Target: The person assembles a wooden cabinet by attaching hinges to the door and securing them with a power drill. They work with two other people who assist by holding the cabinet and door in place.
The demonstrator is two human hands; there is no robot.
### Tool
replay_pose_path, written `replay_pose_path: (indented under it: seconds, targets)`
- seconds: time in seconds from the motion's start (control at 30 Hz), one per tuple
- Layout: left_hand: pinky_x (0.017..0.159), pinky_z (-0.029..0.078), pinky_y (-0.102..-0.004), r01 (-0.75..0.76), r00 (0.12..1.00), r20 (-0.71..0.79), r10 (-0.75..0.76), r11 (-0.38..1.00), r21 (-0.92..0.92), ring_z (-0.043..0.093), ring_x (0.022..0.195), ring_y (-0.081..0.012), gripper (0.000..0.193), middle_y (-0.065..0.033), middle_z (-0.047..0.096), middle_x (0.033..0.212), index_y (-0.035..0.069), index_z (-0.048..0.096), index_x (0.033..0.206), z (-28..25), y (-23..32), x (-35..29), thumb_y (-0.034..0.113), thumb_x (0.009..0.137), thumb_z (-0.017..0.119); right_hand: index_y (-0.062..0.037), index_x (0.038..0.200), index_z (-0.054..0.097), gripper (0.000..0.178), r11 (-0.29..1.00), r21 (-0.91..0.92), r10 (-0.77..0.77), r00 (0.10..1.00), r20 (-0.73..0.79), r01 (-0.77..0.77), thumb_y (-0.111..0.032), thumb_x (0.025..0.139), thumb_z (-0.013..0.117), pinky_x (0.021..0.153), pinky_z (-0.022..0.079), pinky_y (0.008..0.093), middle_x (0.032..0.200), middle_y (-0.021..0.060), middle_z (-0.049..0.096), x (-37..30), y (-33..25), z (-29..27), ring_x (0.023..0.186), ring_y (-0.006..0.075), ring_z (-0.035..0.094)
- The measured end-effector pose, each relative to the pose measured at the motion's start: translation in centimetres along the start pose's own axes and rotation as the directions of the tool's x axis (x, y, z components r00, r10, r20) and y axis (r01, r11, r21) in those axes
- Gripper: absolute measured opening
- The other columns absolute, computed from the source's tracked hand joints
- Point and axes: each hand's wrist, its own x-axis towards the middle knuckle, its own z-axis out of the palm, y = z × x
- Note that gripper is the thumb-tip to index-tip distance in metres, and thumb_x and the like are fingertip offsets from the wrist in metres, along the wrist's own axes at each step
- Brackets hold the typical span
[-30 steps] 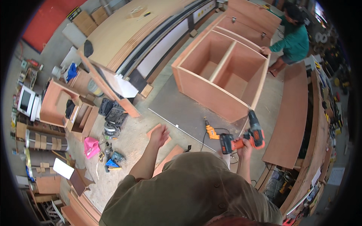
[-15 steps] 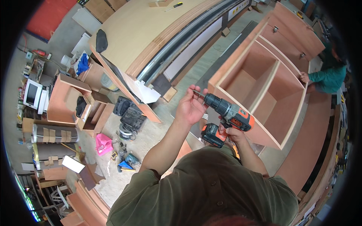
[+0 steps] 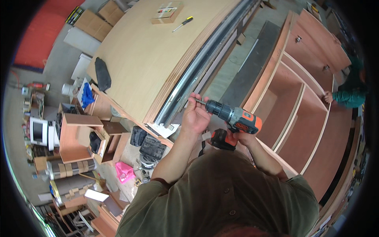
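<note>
A cordless drill [image 3: 226, 112] in black, grey and orange is held level in front of my chest, its chuck pointing left. My right hand [image 3: 244, 137] is wrapped round its handle, just above the battery pack [image 3: 223, 140]. At the other end, my left hand [image 3: 196, 119] has its thumb and fingers closed about the thin drill bit [image 3: 199, 101] that sticks out of the chuck. The fingertips partly cover the bit's tip. Right of the drill lies an open wooden cabinet [image 3: 294, 114] with inner dividers and a hinged door [image 3: 321, 43].
A large wooden panel stack [image 3: 134, 59] carries a screwdriver [image 3: 183, 24], a small cardboard box [image 3: 167, 13] and a black pouch [image 3: 102, 74]. A co-worker in a green sleeve [image 3: 349, 98] touches the cabinet's far edge. Black cases [image 3: 152, 147] and a pink bag [image 3: 124, 172] lie on the floor.
My view has shifted, bringing more of the panel stack and the small box into sight. The drill remains in my right hand; my left fingers still hold the bit.
</note>
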Motion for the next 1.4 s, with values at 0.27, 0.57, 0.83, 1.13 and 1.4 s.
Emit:
replay_pose_path:
  seconds: [0.27, 0.57, 0.83, 1.13, 1.4]
  targets:
    - [0.099, 0.043, -0.0464, 0.11, 0.971, 0.201, -0.128, 0.989, 0.098, 0.06, 0.11, -0.0193, 0.015, 0.0084, 0.066, 0.103, 0.024, 0.062, 0.105, -0.3, 5.0, 7.6, 0.034, 0.094, 0.058, -0.0048, 0.102, 0.063, 0.034, 0.994, 0.063, -0.08, 0.994, -0.077, 0.085, -0.002, 0.069, 0.068, 0.066, 0.049, 0.0298, 0.083, 0.0037, 0.062, 5.9, -0.2, 2.2, 0.074, 0.0137, 0.059]
    - [0.098, 0.046, -0.0452, 0.266, 0.928, 0.206, -0.31, 0.939, 0.216, 0.063, 0.104, -0.0205, 0.014, 0.0042, 0.067, 0.098, 0.019, 0.061, 0.105, 4.1, 3.9, 15.9, 0.029, 0.096, 0.056, -0.0049, 0.099, 0.063, 0.028, 0.961, -0.012, -0.268, 0.921, -0.281, 0.276, -0.006, 0.072, 0.07, 0.07, 0.049, 0.0271, 0.084, 0.0028, 0.061, 8.7, -2.3, 0.5, 0.076, 0.0114, 0.059]
    - [0.093, 0.052, -0.041, 0.306, 0.901, 0.177, -0.396, 0.87, 0.386, 0.064, 0.105, -0.0228, 0.016, 0.0011, 0.066, 0.098, 0.014, 0.06, 0.105, 9.7, 0.8, 28.7, 0.026, 0.099, 0.052, -0.0051, 0.103, 0.064, 0.03, 0.935, -0.01, -0.336, 0.877, -0.343, 0.354, -0.01, 0.076, 0.075, 0.076, 0.05, 0.028, 0.093, 0.0032, 0.065, 15.6, -6.4, -6.9, 0.087, 0.0118, 0.062]
    - [0.097, 0.047, -0.0426, 0.518, 0.784, -0.028, -0.619, 0.629, 0.579, 0.061, 0.111, -0.0222, 0.016, 0.0015, 0.066, 0.099, 0.015, 0.06, 0.105, 18.7, -14.1, 47.5, 0.027, 0.1, 0.05, -0.0011, 0.119, 0.058, 0.043, 0.775, 0.156, -0.416, 0.681, -0.602, 0.612, 0.003, 0.077, 0.065, 0.083, 0.053, 0.0353, 0.1, 0.0091, 0.066, 22.4, -12.7, -20.8, 0.09, 0.0213, 0.066]
    - [0.098, 0.045, -0.0423, 0.643, 0.644, -0.114, -0.757, 0.454, 0.617, 0.061, 0.109, -0.0229, 0.014, -0.0007, 0.065, 0.101, 0.014, 0.06, 0.106, 28.3, -27.7, 55.0, 0.023, 0.101, 0.051, -0.0032, 0.125, 0.054, 0.052, 0.681, 0.084, -0.455, 0.511, -0.73, 0.727, -0.005, 0.078, 0.076, 0.082, 0.053, 0.0334, 0.107, 0.0111, 0.066, 21.6, -23.7, -27.8, 0.094, 0.0205, 0.066]
